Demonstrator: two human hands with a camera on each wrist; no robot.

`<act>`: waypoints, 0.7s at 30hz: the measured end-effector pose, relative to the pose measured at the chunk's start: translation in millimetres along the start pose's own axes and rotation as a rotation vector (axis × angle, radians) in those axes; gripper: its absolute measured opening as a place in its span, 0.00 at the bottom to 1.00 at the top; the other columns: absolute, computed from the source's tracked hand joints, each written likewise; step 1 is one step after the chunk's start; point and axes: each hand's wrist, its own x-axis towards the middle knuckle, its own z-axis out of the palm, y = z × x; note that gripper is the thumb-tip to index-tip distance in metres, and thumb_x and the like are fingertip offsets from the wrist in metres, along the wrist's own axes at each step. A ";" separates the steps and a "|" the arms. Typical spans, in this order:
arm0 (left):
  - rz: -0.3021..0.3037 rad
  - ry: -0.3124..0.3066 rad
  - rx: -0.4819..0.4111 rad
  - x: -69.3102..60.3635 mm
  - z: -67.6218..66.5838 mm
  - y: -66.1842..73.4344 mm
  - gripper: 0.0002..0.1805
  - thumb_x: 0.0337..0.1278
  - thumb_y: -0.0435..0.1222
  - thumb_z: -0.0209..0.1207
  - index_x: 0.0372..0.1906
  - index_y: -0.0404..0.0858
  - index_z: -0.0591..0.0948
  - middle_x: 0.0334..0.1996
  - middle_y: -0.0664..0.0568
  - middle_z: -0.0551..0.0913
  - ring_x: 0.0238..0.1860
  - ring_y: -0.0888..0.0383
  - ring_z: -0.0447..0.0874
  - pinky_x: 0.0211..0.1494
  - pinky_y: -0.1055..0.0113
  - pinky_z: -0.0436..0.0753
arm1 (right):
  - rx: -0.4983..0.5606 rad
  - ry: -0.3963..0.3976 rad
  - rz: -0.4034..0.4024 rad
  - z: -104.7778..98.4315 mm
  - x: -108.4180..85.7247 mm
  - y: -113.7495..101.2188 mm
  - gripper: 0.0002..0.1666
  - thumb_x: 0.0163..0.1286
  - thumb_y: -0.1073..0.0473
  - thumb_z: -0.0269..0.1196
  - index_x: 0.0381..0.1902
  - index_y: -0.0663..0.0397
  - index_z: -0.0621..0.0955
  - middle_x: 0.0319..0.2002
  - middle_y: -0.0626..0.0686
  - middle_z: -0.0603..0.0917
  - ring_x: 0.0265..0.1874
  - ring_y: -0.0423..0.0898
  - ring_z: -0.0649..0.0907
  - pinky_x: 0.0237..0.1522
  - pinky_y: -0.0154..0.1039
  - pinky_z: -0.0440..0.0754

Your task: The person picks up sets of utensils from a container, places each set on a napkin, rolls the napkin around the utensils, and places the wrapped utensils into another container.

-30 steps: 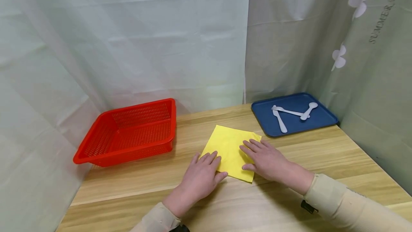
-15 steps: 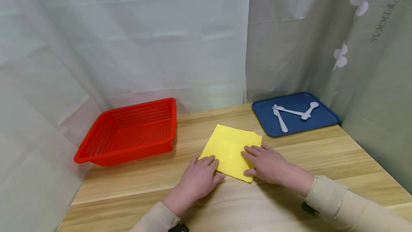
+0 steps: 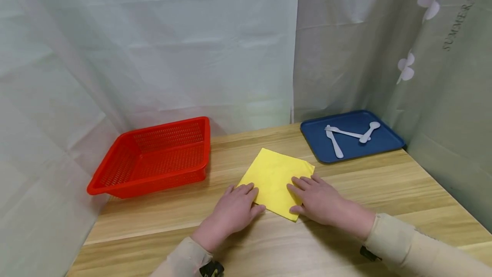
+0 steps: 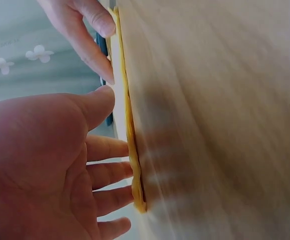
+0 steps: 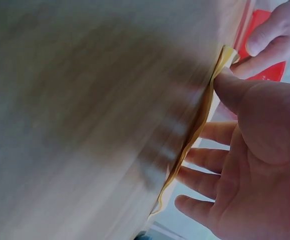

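A folded yellow cloth (image 3: 274, 178) lies flat on the wooden table, turned at an angle. My left hand (image 3: 235, 208) rests its fingertips on the cloth's near left edge, fingers straight. On the right edge lie the spread fingers of my right hand (image 3: 319, 198). Seen edge-on in the left wrist view, the cloth (image 4: 129, 120) is thin and layered, with the left fingers (image 4: 107, 175) reaching onto it. In the right wrist view the cloth's edge (image 5: 197, 120) looks wavy, and the right thumb touches it near one corner.
A red plastic basket (image 3: 200, 174) with perforated sides stands at the back left. At the back right is a blue tray (image 3: 319, 148) holding a white knife (image 3: 334, 142), fork (image 3: 347, 134) and spoon (image 3: 370, 132). Pale curtains (image 3: 192, 54) border the table.
The yellow cloth has turned slightly clockwise under my hands, its near corner shifting a little left and closer. Both hands have shifted slightly with it. Basket and tray stay put.
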 end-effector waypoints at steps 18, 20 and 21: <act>-0.035 -0.038 -0.032 7.3 -2.7 -7.4 0.36 0.81 0.56 0.60 0.76 0.33 0.78 0.78 0.39 0.75 0.77 0.39 0.74 0.81 0.37 0.67 | -0.114 0.043 0.001 6.5 -0.8 -18.8 0.41 0.82 0.34 0.63 0.78 0.56 0.77 0.77 0.66 0.75 0.74 0.65 0.76 0.76 0.64 0.72; -0.041 -0.042 -0.024 8.1 -3.7 -6.2 0.36 0.81 0.56 0.60 0.76 0.33 0.78 0.78 0.39 0.75 0.77 0.39 0.74 0.81 0.37 0.67 | -0.120 0.049 0.000 6.1 -0.9 -19.7 0.41 0.82 0.35 0.63 0.78 0.56 0.77 0.76 0.66 0.76 0.73 0.65 0.76 0.75 0.63 0.73; -0.042 -0.044 -0.021 8.4 -4.0 -5.7 0.36 0.81 0.57 0.60 0.76 0.33 0.78 0.78 0.39 0.75 0.77 0.39 0.74 0.81 0.37 0.67 | -0.120 0.050 0.001 5.8 -1.1 -19.9 0.41 0.82 0.35 0.63 0.78 0.56 0.77 0.76 0.66 0.76 0.73 0.65 0.76 0.75 0.64 0.73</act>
